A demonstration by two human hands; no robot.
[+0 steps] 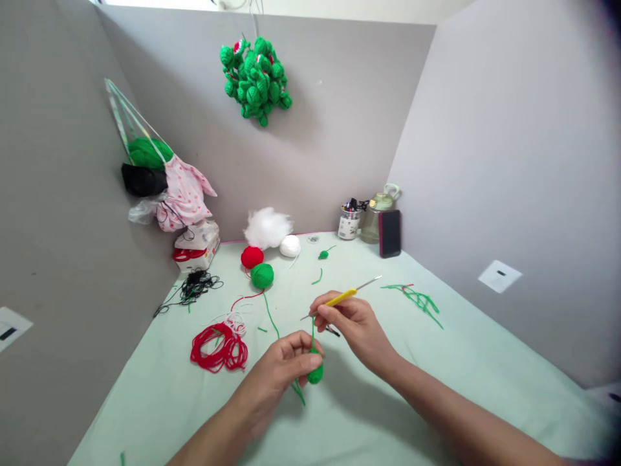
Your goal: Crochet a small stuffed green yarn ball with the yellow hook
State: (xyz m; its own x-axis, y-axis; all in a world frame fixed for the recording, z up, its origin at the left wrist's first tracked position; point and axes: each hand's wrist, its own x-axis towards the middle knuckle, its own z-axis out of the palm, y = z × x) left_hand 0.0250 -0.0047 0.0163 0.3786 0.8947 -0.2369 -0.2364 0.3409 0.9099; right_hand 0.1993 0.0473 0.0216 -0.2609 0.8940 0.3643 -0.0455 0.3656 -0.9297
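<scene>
Between the thumb and fingers of my left hand (291,359) is a small green crochet piece (315,374). My right hand (356,327), a little higher and to the right, is closed around a yellow-handled crochet hook (342,298). One metal end of the hook points up and right, the other down and left. A green yarn strand (313,331) runs taut from the piece up to my right fingers. More green yarn trails beneath my left hand toward a green yarn ball (262,276). My fingers partly cover the piece.
A red yarn coil (220,349), black yarn tangle (196,288) and red yarn ball (252,257) lie left. White stuffing (268,226) and a white ball (290,246) sit behind. Green scraps (417,298) lie right, a phone (390,233) leans back right. Green crochet pieces (257,77) hang above.
</scene>
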